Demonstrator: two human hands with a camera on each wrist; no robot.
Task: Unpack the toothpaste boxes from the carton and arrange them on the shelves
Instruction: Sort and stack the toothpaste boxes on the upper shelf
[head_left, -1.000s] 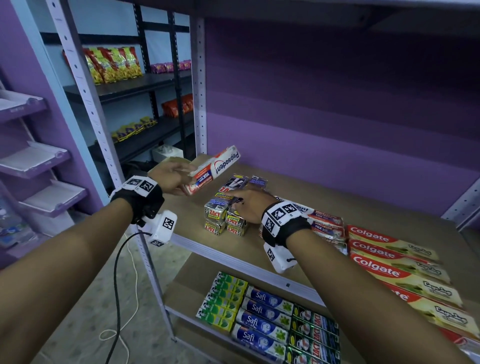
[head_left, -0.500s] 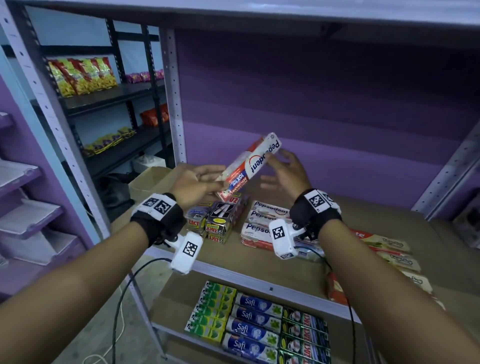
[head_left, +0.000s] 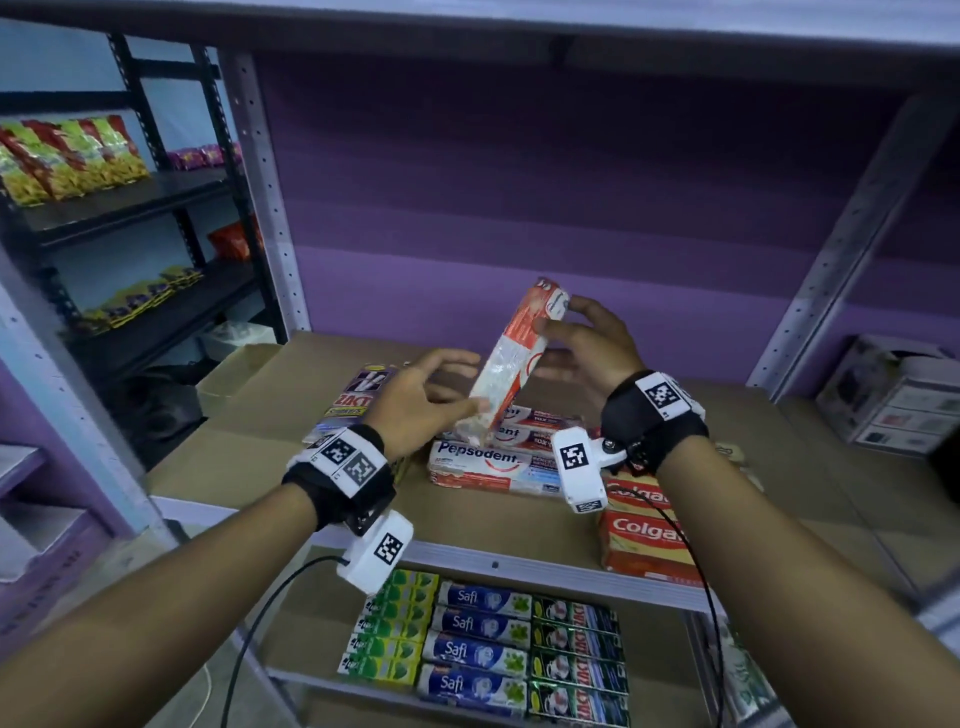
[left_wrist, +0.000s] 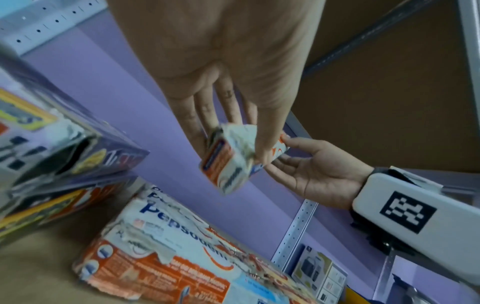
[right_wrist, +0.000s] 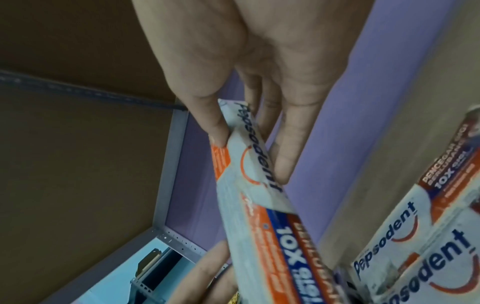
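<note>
A red-and-white Pepsodent box (head_left: 511, 358) stands steeply tilted above the wooden shelf (head_left: 260, 452), held at both ends. My left hand (head_left: 431, 400) pinches its lower end between thumb and fingers, which shows close up in the left wrist view (left_wrist: 228, 164). My right hand (head_left: 582, 348) pinches the upper end, thumb on one edge and fingers on the printed face (right_wrist: 259, 205). Just below lies a stack of Pepsodent boxes (head_left: 483, 462), flat on the shelf.
Zact boxes (head_left: 358, 400) are stacked left of the Pepsodent stack, and Colgate boxes (head_left: 644, 535) lie to its right at the shelf's front edge. The lower shelf holds rows of Safi boxes (head_left: 478, 644). A brown carton (head_left: 234, 369) sits beyond the shelf's left end.
The box has swung from a low slant to nearly upright. My right hand, open beside it half a second ago, now grips its upper end. Both hands shifted right over the Pepsodent stack.
</note>
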